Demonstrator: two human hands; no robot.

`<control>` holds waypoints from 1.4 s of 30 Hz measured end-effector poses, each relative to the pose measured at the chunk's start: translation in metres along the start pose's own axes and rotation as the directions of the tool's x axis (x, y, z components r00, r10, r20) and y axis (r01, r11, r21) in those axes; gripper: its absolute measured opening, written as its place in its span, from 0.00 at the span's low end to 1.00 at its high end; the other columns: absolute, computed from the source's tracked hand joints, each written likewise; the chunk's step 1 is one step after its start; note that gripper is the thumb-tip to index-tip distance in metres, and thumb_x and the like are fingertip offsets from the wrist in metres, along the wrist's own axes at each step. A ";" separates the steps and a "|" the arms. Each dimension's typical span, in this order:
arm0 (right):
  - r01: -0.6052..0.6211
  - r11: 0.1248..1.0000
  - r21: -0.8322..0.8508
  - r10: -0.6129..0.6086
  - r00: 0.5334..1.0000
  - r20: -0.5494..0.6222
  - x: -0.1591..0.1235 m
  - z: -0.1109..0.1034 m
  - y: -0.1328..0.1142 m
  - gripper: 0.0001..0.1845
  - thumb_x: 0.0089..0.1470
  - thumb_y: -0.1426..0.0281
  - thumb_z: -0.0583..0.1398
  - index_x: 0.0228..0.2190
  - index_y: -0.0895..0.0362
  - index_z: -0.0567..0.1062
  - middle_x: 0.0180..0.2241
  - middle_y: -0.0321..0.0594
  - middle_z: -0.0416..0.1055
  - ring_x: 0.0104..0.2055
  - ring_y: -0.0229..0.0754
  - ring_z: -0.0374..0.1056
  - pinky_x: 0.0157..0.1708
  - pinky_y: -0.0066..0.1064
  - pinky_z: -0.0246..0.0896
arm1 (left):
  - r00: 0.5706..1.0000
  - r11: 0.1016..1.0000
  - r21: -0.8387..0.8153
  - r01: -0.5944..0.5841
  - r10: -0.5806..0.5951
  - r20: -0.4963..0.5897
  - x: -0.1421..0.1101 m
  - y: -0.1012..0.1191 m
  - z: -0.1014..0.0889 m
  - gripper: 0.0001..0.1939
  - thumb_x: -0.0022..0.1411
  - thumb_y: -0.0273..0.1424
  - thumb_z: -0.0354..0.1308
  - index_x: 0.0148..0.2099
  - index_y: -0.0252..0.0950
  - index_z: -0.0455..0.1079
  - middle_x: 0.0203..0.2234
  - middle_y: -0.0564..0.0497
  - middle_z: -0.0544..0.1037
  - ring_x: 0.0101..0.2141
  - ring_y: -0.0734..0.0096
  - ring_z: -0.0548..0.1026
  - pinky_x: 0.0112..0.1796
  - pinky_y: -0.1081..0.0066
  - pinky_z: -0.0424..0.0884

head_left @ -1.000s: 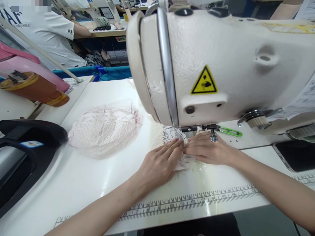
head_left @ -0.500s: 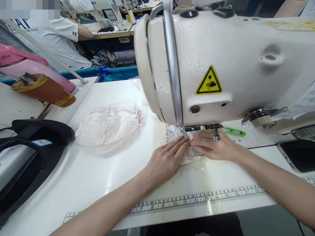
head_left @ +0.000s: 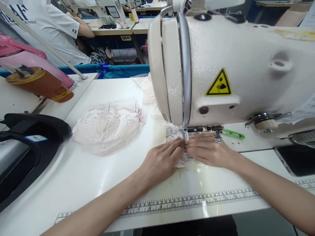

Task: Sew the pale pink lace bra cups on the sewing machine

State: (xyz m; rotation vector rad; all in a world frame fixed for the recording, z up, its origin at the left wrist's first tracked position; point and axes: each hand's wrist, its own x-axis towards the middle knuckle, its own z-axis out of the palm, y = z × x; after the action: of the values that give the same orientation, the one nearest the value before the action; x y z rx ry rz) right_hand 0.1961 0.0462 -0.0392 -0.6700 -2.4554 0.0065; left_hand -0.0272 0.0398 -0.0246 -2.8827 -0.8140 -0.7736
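Left hand [head_left: 162, 160], fingers together, and right hand [head_left: 211, 150], fingers flat and close, are both pressing the white scalloped lace piece [head_left: 182, 160], which is lying beneath the cream metal sewing machine head [head_left: 221, 65]. Round sheer lace bundle [head_left: 107, 127] is resting leftward.

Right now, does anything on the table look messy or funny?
A little. Red threads stick out untidily from the right edge of the lace pile, and tiny dark specks lie near the green clip. The brown cup looks tipped, but the camera's view may cause that.
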 end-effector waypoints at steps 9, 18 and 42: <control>-0.103 0.994 -0.037 0.103 0.995 0.010 0.006 0.010 -0.010 0.13 0.57 0.78 0.56 0.36 0.50 0.77 0.37 0.32 0.78 0.41 0.39 0.73 0.42 0.33 0.72 | 0.994 0.994 -0.013 0.109 -0.109 0.002 -0.002 -0.008 0.002 0.06 0.56 0.22 0.53 0.37 0.34 0.67 0.48 0.43 0.77 0.47 0.61 0.77 0.41 0.65 0.79; -0.131 0.991 -0.035 0.131 0.991 0.017 0.006 0.012 -0.005 0.13 0.57 0.79 0.56 0.34 0.51 0.76 0.36 0.33 0.77 0.38 0.37 0.72 0.42 0.32 0.70 | 0.991 0.991 0.029 0.133 -0.134 -0.001 0.001 -0.008 0.003 0.11 0.55 0.18 0.48 0.39 0.34 0.66 0.47 0.43 0.78 0.46 0.62 0.77 0.43 0.66 0.78; -0.174 0.932 -0.319 0.179 0.984 -0.013 0.005 -0.006 -0.005 0.12 0.59 0.77 0.54 0.35 0.54 0.76 0.42 0.34 0.76 0.33 0.37 0.70 0.31 0.33 0.57 | 0.997 0.988 0.150 0.044 -0.053 0.055 0.003 -0.007 0.006 0.19 0.65 0.27 0.48 0.55 0.28 0.69 0.53 0.43 0.73 0.53 0.57 0.72 0.51 0.59 0.74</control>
State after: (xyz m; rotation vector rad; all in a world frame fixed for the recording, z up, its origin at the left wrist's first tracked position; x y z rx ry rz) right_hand 0.1933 0.0438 -0.0309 -1.0330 -2.4254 -0.3238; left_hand -0.0259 0.0488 -0.0291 -2.7748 -0.9102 -0.6060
